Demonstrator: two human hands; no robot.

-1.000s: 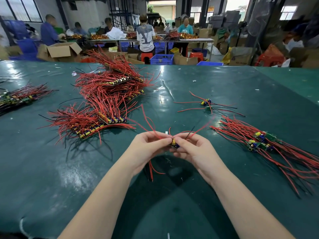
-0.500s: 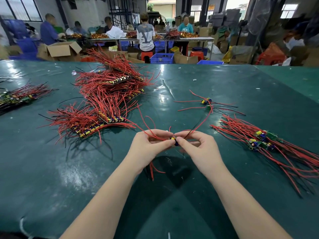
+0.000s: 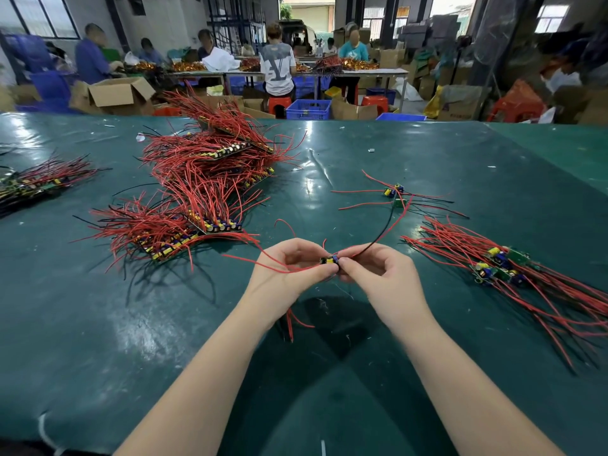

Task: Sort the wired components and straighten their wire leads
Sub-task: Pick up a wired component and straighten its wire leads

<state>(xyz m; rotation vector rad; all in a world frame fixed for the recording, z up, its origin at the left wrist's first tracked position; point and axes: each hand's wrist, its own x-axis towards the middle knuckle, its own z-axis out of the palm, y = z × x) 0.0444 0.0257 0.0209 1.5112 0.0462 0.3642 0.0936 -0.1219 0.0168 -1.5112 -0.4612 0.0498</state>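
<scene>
A small wired component (image 3: 330, 260) with yellow and blue parts is held above the green table (image 3: 98, 324), pinched from both sides by my left hand (image 3: 289, 264) and my right hand (image 3: 378, 274). Its red and black leads arc up to the right, and red leads trail left and down below my left hand. A big heap of components with red leads (image 3: 204, 192) lies at the left. To the right lies a smaller bundle (image 3: 500, 268), and a loose pair of components (image 3: 394, 194) lies farther back.
Another bundle of components (image 3: 36, 182) lies at the far left edge. Wire scraps dot the table. Beyond the table's far edge are cardboard boxes (image 3: 115, 93), a blue crate (image 3: 309, 108), red stools and several people at other tables.
The hands have moved slightly away from me with the component. Its long red and black leads now arc up to the right instead of sticking up near the fingers.
</scene>
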